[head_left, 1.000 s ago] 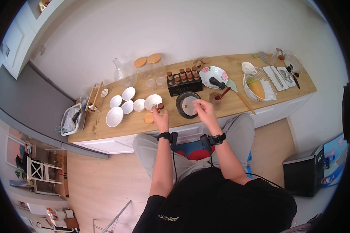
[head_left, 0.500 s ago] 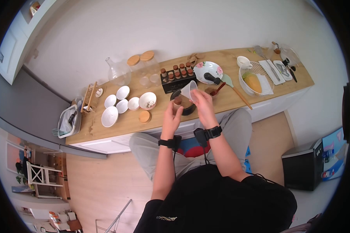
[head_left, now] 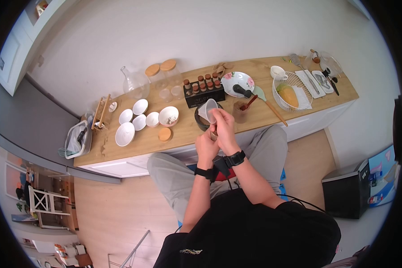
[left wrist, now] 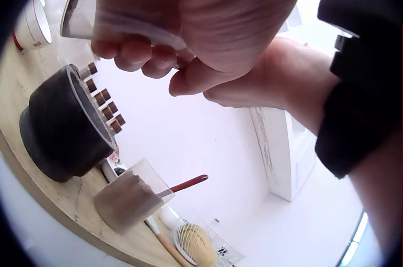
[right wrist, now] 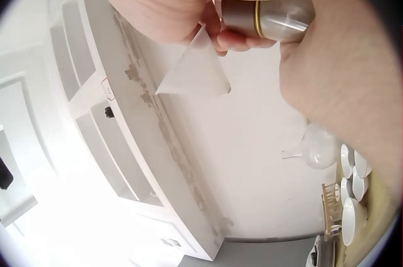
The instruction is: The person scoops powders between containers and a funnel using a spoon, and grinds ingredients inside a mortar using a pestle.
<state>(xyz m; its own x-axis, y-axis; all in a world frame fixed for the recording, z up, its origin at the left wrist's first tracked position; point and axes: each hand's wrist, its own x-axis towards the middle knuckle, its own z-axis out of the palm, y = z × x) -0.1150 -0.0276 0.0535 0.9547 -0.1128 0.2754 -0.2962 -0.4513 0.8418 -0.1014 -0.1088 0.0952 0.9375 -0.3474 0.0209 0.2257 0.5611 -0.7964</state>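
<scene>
Both grips are busy and bunched up close. The left grip (head_left: 207, 146) is clenched round the glass body of a little jar (right wrist: 283, 20). The right grip (head_left: 225, 131) has its brown cap between the fingers, and that same grip is also hanging on to a translucent funnel (right wrist: 195, 75). Jar's on the near side of the mortar (left wrist: 66, 125), funnel's up above it.

Clock from the hands, 12 pointing away from the person: mortar just past them at 11 to 12, black jar rack (head_left: 205, 98) right behind it, so straight ahead is pretty blocked. Clear cup (left wrist: 129, 204) with a red-brown spoon sits near at 1 to 2, flowery plate (head_left: 232, 80) further back at 12 to 1. Spatula (head_left: 275, 112) lies at 2 to 3, its handle end right by the front edge, wire basket (head_left: 315, 96) beyond it. White bowls (head_left: 125, 134) cluster at 9 to 10, round wooden lid (head_left: 165, 134) at 9.

Best gap: bare desk (head_left: 184, 127) between lid and mortar. The front edge runs just under the hands, and the black wrist gear (head_left: 223, 164) is jammed together at 6.
</scene>
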